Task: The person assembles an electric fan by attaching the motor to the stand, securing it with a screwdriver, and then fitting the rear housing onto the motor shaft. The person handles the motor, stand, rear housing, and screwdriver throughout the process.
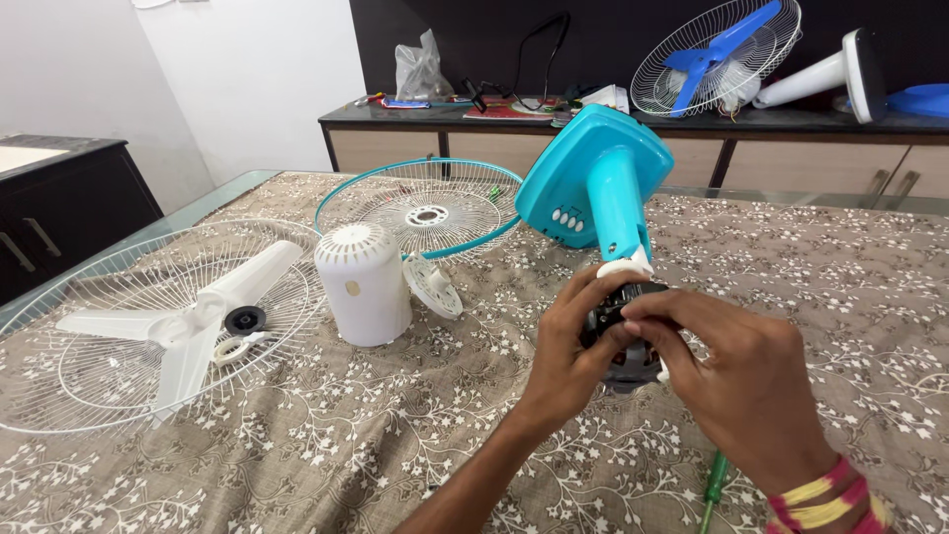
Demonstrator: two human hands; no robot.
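Head view: both hands on bare motor [625, 336] at top of teal stand [603, 188], laid on table [840, 267]. Left hand [571, 351] cups it; right hand [736, 381] pinches its front. Advice: steady the stand, keep fingers off windings; screwdriver [714, 487] near.

Left of the fan motor [628, 336] in my fingers, open tablecloth [376, 415] gives passing room until the white motor cover [363, 284] blocks it. Beyond the motor, the teal fan base [593, 178] walls things off. Nearer me, a green screwdriver [714, 489] lies in the way.
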